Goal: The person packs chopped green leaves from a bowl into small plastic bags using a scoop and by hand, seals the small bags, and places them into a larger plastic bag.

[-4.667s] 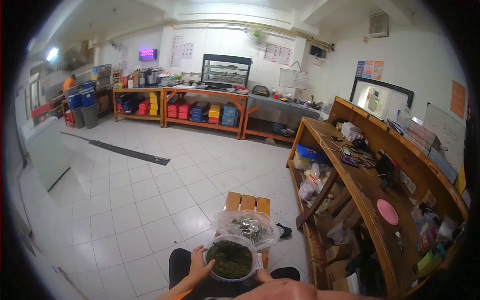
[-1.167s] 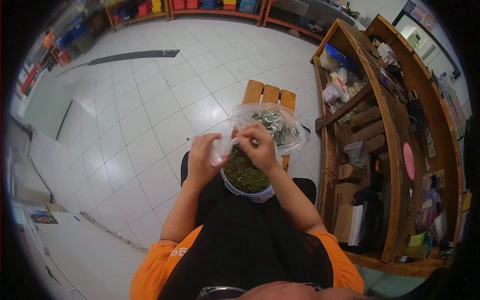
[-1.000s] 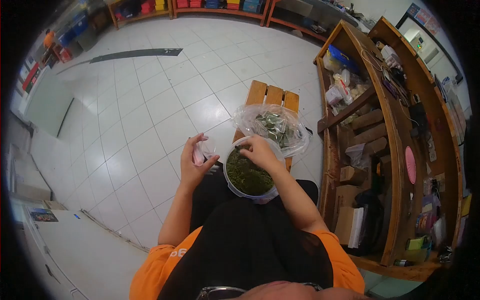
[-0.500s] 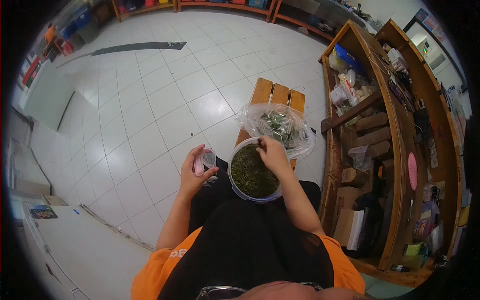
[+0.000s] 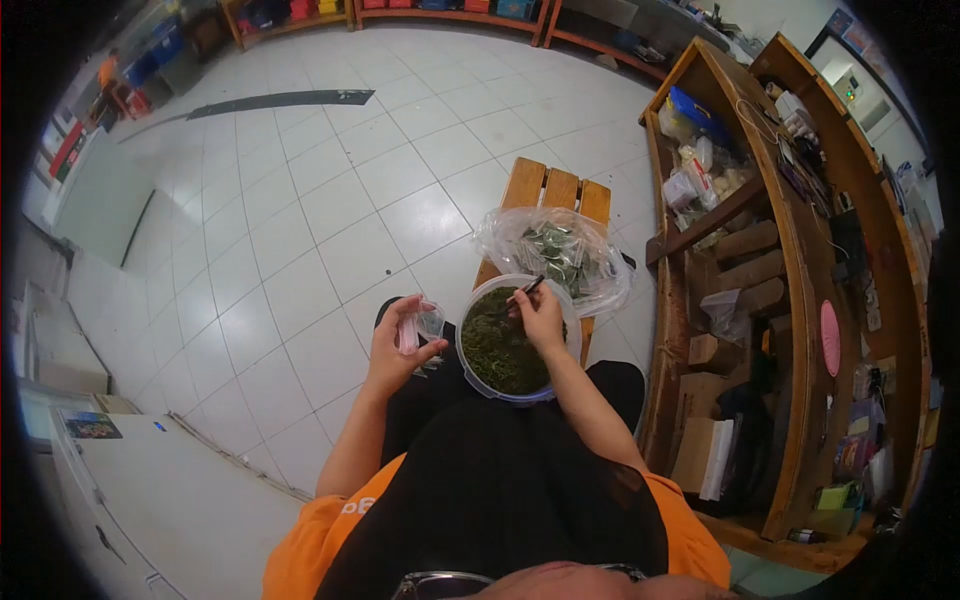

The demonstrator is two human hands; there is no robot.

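Observation:
My left hand (image 5: 390, 352) is curled around a small clear plastic pouch (image 5: 431, 321) with a pink part, held up left of a round tub. My right hand (image 5: 543, 322) is closed on a dark, thin-handled utensil (image 5: 533, 285) over the tub; its lower end is hidden. Finely cut green herb (image 5: 497, 350) fills much of the translucent plastic tub (image 5: 470, 377), which rests between my legs at the bench's near end. Just behind it lies a large clear plastic bag (image 5: 500, 228) with several small packets of green leaf inside.
Beneath the bag is a slatted wooden bench (image 5: 524, 183). A wooden shelf unit (image 5: 735, 215) loaded with boxes and bags stands close on my right. White tiled floor (image 5: 330, 215) spreads ahead and left, with a white cabinet (image 5: 170, 480) at lower left.
My right hand has drawn back slightly, and the dark handle now shows in its fingers. The left hand with the pouch has shifted a little to the right.

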